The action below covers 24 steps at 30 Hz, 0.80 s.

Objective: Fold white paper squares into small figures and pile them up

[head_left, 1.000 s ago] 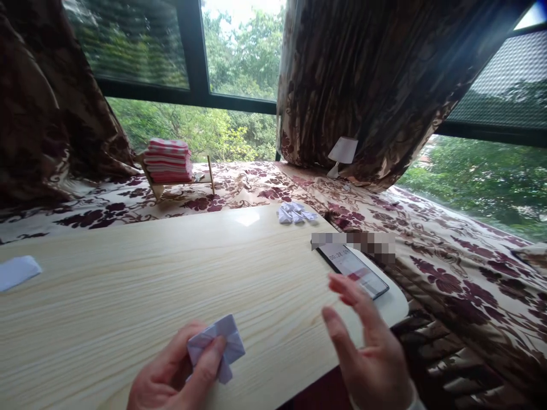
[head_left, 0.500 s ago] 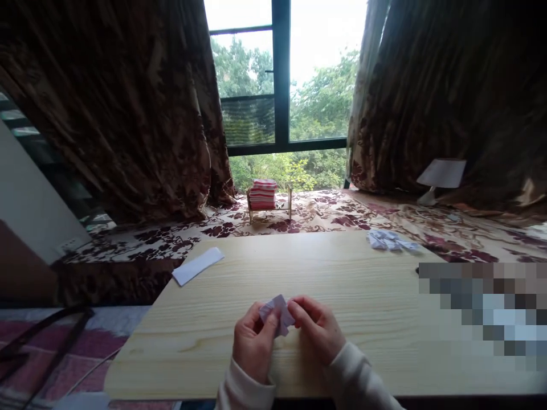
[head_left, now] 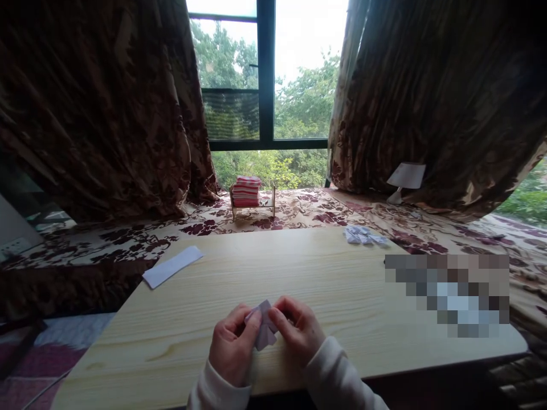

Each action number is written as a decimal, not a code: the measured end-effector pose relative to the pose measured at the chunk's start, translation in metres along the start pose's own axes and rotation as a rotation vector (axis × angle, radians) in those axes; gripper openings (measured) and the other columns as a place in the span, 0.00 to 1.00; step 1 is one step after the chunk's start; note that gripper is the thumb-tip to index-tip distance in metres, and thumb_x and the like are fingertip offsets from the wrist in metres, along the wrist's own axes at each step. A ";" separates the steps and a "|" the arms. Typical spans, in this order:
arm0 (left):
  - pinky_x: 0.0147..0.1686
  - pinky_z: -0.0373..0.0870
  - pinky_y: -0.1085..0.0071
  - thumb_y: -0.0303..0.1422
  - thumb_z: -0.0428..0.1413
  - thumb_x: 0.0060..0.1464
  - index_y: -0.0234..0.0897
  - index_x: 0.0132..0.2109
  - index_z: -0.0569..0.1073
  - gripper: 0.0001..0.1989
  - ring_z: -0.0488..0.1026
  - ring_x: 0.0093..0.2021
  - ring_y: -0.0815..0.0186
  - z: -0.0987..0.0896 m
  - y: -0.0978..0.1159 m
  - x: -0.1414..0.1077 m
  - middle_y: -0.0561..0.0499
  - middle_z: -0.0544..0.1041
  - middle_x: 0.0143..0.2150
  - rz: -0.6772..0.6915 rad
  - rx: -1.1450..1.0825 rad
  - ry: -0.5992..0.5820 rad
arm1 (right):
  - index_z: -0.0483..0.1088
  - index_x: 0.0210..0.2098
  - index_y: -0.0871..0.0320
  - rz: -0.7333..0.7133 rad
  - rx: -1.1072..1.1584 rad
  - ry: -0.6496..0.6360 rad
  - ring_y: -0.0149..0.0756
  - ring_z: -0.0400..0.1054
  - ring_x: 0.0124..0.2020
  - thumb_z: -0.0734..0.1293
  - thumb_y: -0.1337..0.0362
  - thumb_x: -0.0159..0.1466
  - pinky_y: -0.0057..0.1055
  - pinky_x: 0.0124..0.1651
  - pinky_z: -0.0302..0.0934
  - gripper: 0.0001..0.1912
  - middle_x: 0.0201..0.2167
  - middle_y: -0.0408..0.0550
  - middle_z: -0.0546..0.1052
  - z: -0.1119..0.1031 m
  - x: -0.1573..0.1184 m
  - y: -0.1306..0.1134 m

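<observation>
A small piece of folded white paper [head_left: 265,336] is held over the near edge of the wooden table [head_left: 239,267]. My left hand [head_left: 234,344] grips it from the left, thumb on its face and fingers curled behind. From the other side, my right hand [head_left: 298,327] pinches its right edge between thumb and forefinger. Both hands are closed on the paper, and some fingertips are hidden. Farther off on the left of the table lies a stack of white paper strips [head_left: 173,266]. Several folded paper pieces [head_left: 364,236] sit in a cluster at the far right edge.
A small wooden rack [head_left: 274,202] with folded red-and-white striped cloths [head_left: 247,191] stands on the floral-covered sill beyond the table. A white lamp [head_left: 405,175] is to its right. Patterned curtains [head_left: 141,114] flank the window. A pixelated patch hides part of the table's right side.
The view has turned to the right, so everything sits farther left in the picture. Both hands still hold the folded paper, which is tilted a little differently, its lower part showing more.
</observation>
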<state>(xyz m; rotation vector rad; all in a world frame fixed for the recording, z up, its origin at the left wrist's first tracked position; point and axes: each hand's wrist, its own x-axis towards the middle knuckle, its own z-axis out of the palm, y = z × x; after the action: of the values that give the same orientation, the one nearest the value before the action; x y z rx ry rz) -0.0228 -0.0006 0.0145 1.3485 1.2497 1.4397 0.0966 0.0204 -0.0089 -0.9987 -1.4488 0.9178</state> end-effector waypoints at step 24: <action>0.25 0.62 0.72 0.47 0.58 0.40 0.31 0.22 0.74 0.19 0.63 0.22 0.70 0.015 0.013 -0.001 0.52 0.69 0.20 -0.394 -0.419 -0.094 | 0.72 0.35 0.54 -0.905 -0.731 0.019 0.34 0.61 0.33 0.65 0.73 0.57 0.32 0.36 0.58 0.10 0.30 0.45 0.74 -0.046 0.006 -0.048</action>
<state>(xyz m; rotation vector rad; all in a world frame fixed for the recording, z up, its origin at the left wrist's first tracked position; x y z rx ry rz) -0.0067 -0.0018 0.0266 0.8249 1.0105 1.2519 0.1374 0.0100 0.0431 -0.6897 -1.9975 -0.3045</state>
